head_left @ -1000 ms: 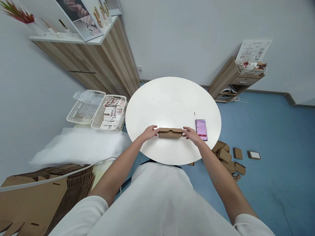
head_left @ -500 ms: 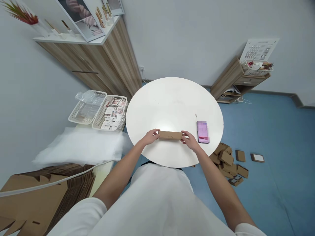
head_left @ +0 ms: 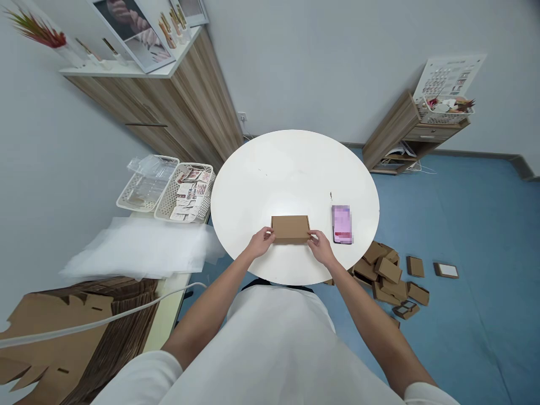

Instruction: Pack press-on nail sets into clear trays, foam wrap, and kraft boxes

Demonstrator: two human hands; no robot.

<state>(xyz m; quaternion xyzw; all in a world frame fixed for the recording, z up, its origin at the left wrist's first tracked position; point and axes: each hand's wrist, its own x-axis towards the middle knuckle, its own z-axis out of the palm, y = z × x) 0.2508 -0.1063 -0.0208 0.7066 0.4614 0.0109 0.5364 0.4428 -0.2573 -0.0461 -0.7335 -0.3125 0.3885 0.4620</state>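
A small brown cardboard box [head_left: 290, 228] lies flat and closed on the round white table [head_left: 295, 169], near its front edge. My left hand [head_left: 261, 243] pinches the box's near left corner. At the near right corner my right hand [head_left: 319, 247] grips it the same way. A phone [head_left: 341, 224] with a pink screen lies on the table just right of the box.
Two white mesh baskets [head_left: 169, 191] with clear trays and small packets stand left of the table. White foam sheets [head_left: 135, 250] and flat cardboard blanks [head_left: 71, 332] lie at lower left. Several small brown boxes [head_left: 392, 275] are scattered on the blue floor at right.
The box stood low on edge between my hands; now it lies flat with its broad top face up. Both hands have shifted to its near corners.
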